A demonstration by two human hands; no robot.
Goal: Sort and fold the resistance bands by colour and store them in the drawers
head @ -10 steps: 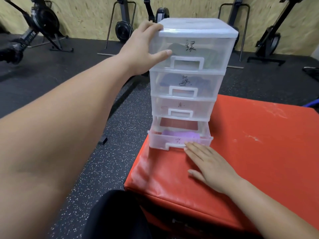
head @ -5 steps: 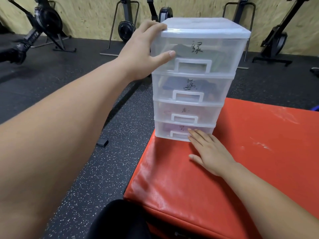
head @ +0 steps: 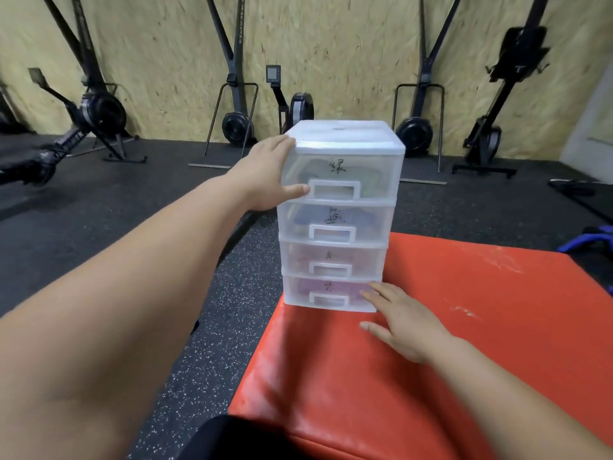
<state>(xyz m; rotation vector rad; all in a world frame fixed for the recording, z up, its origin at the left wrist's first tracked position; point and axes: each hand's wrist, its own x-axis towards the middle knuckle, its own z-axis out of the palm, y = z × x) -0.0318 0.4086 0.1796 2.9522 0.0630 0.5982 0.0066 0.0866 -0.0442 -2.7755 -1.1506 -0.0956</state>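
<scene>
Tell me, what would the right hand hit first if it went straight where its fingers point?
The front of the bottom drawer: the right hand is low over the red mat, its fingertips apparently touching that drawer's right end.

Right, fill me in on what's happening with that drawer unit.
A person is working at a clear plastic drawer unit that stands on the corner of a red mat. The left hand braces the unit's top left corner, with the thumb lying across the top drawer's front. The right hand has straight fingers against the front of the bottom drawer. A purple band shows through it. All four drawers sit closed.
</scene>
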